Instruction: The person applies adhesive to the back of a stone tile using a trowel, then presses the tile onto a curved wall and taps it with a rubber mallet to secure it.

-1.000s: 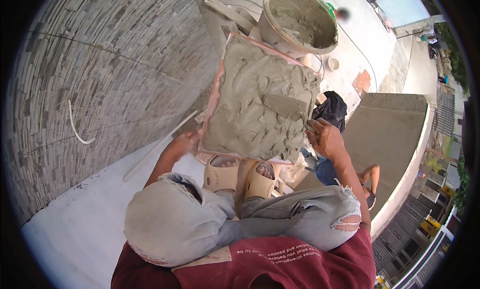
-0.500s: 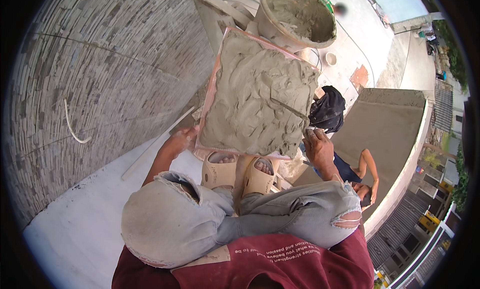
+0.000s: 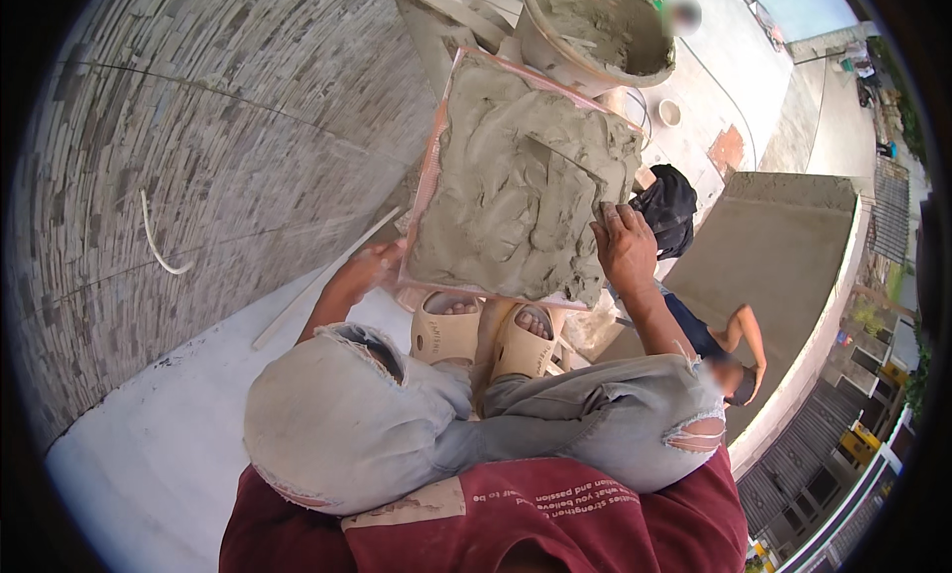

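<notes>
Fingers of the left hand (image 3: 375, 263) at the tile's (image 3: 432, 157) left edge, and whether they pinch it, you cannot tell! Mortar (image 3: 486, 196) coats that tile, just beyond the sandals (image 3: 446, 330), and the right hand's (image 3: 627, 251) fingers curl together around the trowel (image 3: 565, 158), blade in the mortar.

Mortar (image 3: 496, 191) hides most of a pink-edged panel (image 3: 426, 176), and the right hand (image 3: 627, 248) covers the handle of what looks to be a trowel (image 3: 567, 158), its blade partly sunk in the mix. The left hand (image 3: 373, 266) is blurred at the panel's edge, its grip unclear. The upper edge crops a bucket (image 3: 547, 50); a maroon shirt (image 3: 645, 509) runs out of frame below. The right forearm (image 3: 658, 320) blocks part of a second person (image 3: 696, 325), whose face is blurred; yellow objects (image 3: 859, 440) at far right are too small to identify.
</notes>
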`<state>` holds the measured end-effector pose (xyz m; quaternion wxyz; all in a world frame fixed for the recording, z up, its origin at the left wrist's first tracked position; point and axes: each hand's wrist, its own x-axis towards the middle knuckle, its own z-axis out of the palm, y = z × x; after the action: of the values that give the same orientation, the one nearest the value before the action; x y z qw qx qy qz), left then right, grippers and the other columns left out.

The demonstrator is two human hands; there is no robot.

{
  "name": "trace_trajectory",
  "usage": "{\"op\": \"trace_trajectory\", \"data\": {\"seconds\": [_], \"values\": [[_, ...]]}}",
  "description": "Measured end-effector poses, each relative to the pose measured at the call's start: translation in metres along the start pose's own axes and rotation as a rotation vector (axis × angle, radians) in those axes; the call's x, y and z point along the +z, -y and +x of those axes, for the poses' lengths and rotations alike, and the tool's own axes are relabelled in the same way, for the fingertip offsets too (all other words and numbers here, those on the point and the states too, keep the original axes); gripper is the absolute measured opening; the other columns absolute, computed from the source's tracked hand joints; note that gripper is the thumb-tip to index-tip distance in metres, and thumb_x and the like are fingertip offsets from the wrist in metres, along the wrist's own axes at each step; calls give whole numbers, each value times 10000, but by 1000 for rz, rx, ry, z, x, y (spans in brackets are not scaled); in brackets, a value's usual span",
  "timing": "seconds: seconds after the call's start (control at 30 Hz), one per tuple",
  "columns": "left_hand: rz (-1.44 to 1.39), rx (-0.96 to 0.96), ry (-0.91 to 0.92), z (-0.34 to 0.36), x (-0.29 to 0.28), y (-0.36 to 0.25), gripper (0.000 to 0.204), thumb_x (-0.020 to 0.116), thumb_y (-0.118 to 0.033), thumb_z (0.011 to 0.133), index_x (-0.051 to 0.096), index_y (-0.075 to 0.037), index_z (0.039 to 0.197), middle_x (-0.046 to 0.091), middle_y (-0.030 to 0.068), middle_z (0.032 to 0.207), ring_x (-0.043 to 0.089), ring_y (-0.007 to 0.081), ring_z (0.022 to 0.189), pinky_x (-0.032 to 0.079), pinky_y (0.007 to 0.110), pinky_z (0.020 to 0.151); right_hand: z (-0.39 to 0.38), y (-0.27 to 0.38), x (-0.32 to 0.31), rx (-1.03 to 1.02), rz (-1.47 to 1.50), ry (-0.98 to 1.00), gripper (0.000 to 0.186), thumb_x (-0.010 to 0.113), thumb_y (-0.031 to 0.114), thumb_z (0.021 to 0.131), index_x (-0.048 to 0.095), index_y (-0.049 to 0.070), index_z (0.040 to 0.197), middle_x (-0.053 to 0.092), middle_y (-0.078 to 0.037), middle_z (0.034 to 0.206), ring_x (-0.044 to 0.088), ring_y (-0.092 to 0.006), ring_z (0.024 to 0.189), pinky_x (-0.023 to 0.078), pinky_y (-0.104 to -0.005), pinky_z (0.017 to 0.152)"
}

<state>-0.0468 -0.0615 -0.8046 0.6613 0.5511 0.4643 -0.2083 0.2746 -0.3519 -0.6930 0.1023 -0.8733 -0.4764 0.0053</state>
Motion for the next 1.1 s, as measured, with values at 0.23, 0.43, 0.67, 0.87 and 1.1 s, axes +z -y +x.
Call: {"op": "trace_trajectory", "data": {"seconds": [0.23, 0.43, 0.67, 0.87, 1.1], "values": [[-20, 25, -42, 6, 4, 10, 637, 517, -522, 1013, 597, 49, 1283, 695, 167, 1145, 691, 283, 992, 548, 412, 906, -26, 16, 0, -168, 112, 140, 342, 729, 187, 851, 655, 17, 1139, 646, -138, 1030, 624, -330, 933, 521, -417, 803], [-4, -21, -67, 11, 0, 12, 651, 537, -537, 999, 608, 59, 1251, 701, 175, 1122, 697, 277, 984, 547, 403, 905, -34, 25, -6, -365, 111, 162, 299, 703, 173, 810, 658, 32, 1069, 628, -90, 1010, 605, -268, 890, 513, -397, 781], [-7, 0, -99, 25, 0, 35, 643, 536, -546, 997, 625, 48, 1226, 710, 163, 1091, 702, 266, 954, 545, 399, 906, -45, 3, -33, -307, 156, 228, 318, 750, 182, 816, 684, 33, 1089, 651, -107, 992, 635, -299, 904, 529, -394, 792], [-33, -22, -62, 18, -3, 27, 635, 515, -536, 1009, 620, 47, 1236, 708, 186, 1123, 704, 277, 963, 557, 409, 902, 30, -13, -99, -162, 56, -182, 296, 759, 146, 818, 684, 31, 1080, 656, -116, 1013, 622, -305, 889, 513, -405, 789], [-75, 24, 54, -19, 4, -25, 644, 489, -516, 1024, 578, 75, 1265, 695, 216, 1147, 702, 309, 995, 566, 409, 910, 158, -52, -158, -23, -634, -36, 177, 550, 130, 889, 713, 84, 940, 695, -71, 979, 649, -229, 981, 491, -390, 800]]}}
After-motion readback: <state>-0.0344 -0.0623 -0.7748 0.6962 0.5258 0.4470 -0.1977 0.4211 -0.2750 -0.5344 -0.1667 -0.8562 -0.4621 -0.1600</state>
